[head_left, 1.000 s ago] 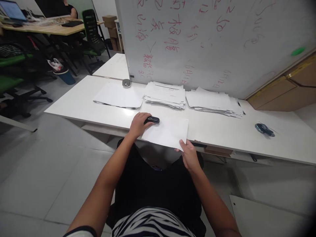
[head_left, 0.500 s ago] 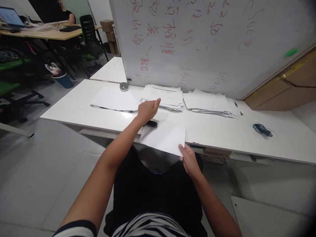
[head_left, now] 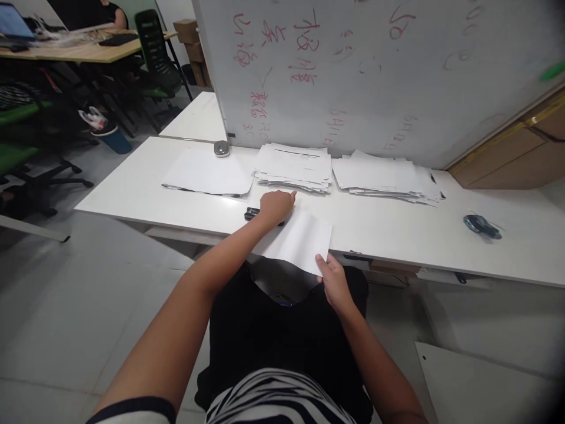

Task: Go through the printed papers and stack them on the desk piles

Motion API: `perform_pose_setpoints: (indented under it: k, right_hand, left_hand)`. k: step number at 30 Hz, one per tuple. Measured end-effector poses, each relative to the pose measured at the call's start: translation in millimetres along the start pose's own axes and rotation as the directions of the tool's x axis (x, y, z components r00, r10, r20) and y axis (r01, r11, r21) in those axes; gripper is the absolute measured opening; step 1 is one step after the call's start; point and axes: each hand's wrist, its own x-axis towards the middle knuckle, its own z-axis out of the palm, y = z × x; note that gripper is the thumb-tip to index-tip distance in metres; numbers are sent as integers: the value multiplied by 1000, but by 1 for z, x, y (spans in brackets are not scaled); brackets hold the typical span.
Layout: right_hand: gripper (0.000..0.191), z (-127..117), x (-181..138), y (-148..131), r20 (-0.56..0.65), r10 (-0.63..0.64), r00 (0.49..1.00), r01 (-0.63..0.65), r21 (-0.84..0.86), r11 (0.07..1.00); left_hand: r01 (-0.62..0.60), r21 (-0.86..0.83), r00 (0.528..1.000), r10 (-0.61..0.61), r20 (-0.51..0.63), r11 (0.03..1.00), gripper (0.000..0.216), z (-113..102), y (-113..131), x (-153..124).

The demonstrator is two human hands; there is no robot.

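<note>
A white sheet of paper (head_left: 300, 238) lies at the near edge of the white table (head_left: 141, 188), hanging a little over it. My right hand (head_left: 333, 282) pinches its near right corner. My left hand (head_left: 276, 207) rests at the sheet's far left corner. Its fingers are curled over a black stapler (head_left: 251, 214), whose end sticks out to the left of the hand. The rest of the stapler is hidden under the hand.
Behind the sheet lie two paper stacks (head_left: 293, 165) (head_left: 384, 176) and a flat sheet (head_left: 207, 174) to the left. A small grey object (head_left: 221, 149) sits by the whiteboard (head_left: 353, 70). A dark blue object (head_left: 481, 225) lies far right. Chairs and another person's desk stand at back left.
My left hand lifted off the stapler toward the middle stack, then came back down onto the stapler at the sheet's corner. My right hand kept its hold on the sheet.
</note>
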Motion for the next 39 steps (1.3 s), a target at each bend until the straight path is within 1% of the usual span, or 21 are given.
perform_pose_setpoints:
  k: [2, 3, 5, 6, 8, 9, 10, 11, 12, 13, 14, 15, 16, 18, 20, 22, 25, 28, 33, 36, 39]
  right_hand:
    - [44, 0, -4, -2, -13, 0, 1000, 0, 18, 1000]
    - [45, -1, -6, -3, -25, 0, 1000, 0, 32, 999]
    - [47, -3, -8, -7, -47, 0, 999, 3, 64, 998]
    - [48, -5, -9, -9, -52, 1, 999, 3, 82, 997]
    - [49, -8, -10, -12, -46, 14, 999, -9, 108, 994]
    - [49, -9, -9, -12, -36, 21, 999, -16, 114, 993]
    - [49, -10, -8, -10, -23, 23, 999, -20, 113, 993]
    - [49, -11, -7, -7, -13, 20, 1000, -18, 106, 994]
    - [49, -11, -6, -3, -5, 15, 1000, -14, 96, 995]
    - [48, -12, -4, 1, 0, 10, 1000, -10, 84, 996]
    - [48, -13, -3, 5, 3, 6, 1000, -6, 69, 998]
    - [46, -15, -2, 8, 3, 6, 1000, -6, 53, 999]
    - [46, -17, -1, 10, -1, 11, 1000, -11, 39, 999]
    - [45, -25, -1, 7, -16, 36, 999, -36, 21, 999]
    - [45, -37, -2, -3, -41, 72, 997, -71, 19, 997]
    - [44, -52, -3, -18, -79, 88, 993, -86, 25, 996]
    - [39, -72, -6, -39, -185, 8, 983, -2, 32, 999]
    - [35, -84, -5, -49, -272, -75, 959, 82, 12, 997]
    - [31, -87, -3, -48, -272, -91, 958, 92, -10, 996]
    - [33, -89, -3, -42, -283, -120, 951, 113, -39, 993]
    - [33, -97, 6, -42, -271, -140, 952, 120, -89, 989]
  left_hand:
    - [-5, -96, 1000, 5, 1, 995, 59, -4, -3, 2]
    - [-23, -186, 1000, 20, -20, 982, 60, -8, -5, 2]
    - [-74, -417, 992, 25, -121, 906, 61, -19, -12, -1]
    - [-98, -521, 982, -3, -190, 848, 62, -26, -16, -6]
    - [-136, -637, 952, -78, -295, 759, 63, -37, -29, -21]
    - [-155, -636, 944, -75, -320, 756, 62, -41, -37, -30]
    - [-185, -595, 944, -26, -328, 782, 58, -42, -45, -40]
    - [-221, -523, 946, 52, -319, 823, 50, -41, -54, -49]
    - [-257, -435, 946, 134, -295, 863, 41, -38, -63, -58]
    - [-285, -356, 946, 200, -257, 890, 39, -34, -71, -64]
    - [-295, -296, 946, 235, -222, 908, 41, -28, -78, -69]
    - [-285, -264, 951, 239, -195, 921, 44, -21, -83, -72]
    - [-257, -261, 960, 216, -176, 930, 43, -15, -88, -73]
    - [-169, -313, 979, 123, -160, 935, 36, -5, -93, -71]
    - [-90, -394, 987, 30, -158, 915, 36, -1, -95, -68]
    - [-55, -467, 988, -19, -153, 883, 36, 0, -96, -65]
    - [-49, -514, 987, -38, -157, 856, 36, -1, -99, -65]
    - [-33, -529, 984, -66, -166, 848, 34, -1, -100, -65]
    - [-29, -548, 983, -75, -168, 836, 31, -1, -99, -66]
    - [-35, -541, 982, -72, -174, 840, 31, -1, -98, -66]
    - [-24, -526, 983, -75, -166, 850, 32, -1, -99, -66]
